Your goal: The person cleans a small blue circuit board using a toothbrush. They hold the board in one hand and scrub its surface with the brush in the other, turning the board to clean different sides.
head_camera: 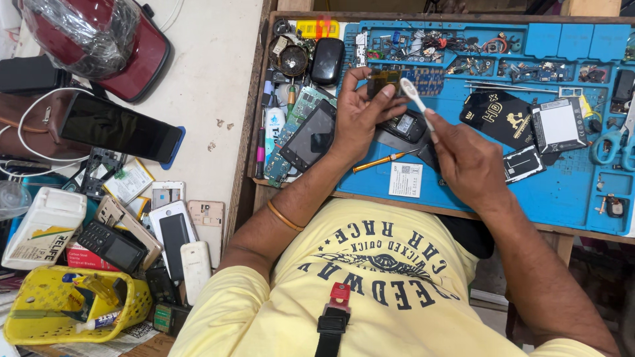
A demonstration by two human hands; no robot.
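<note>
The left hand (360,116) is raised over the blue mat (569,192), its fingers curled around a small dark part (382,82) with a yellowish face, pinched between thumb and fingertips at the top of the hand. The right hand (466,158) sits just to the right of it and a little nearer the body, fingers closed on the handle of a white brush (415,99). The brush slants up and to the left from that grip, and its head ends right beside the part, close enough that I cannot tell whether the two touch.

Below the gap between the hands lies a small dark phone (405,125), flat on the mat. Nearer the body from it, a yellow-handled screwdriver (383,160) lies at a slant, and a white battery (405,179) rests just under the right hand's wrist side. Left of the left hand's wrist a black screen (309,135) lies tilted on a green circuit board (286,142). To the right of the right hand are a black card (497,114) with gold print and a silver-faced battery (557,124), and blue-handled scissors (612,142) lie farther out. Well off to the left of the left forearm, on the pale table (211,73), is a heap of old phones (165,231) and a yellow basket (73,311).
</note>
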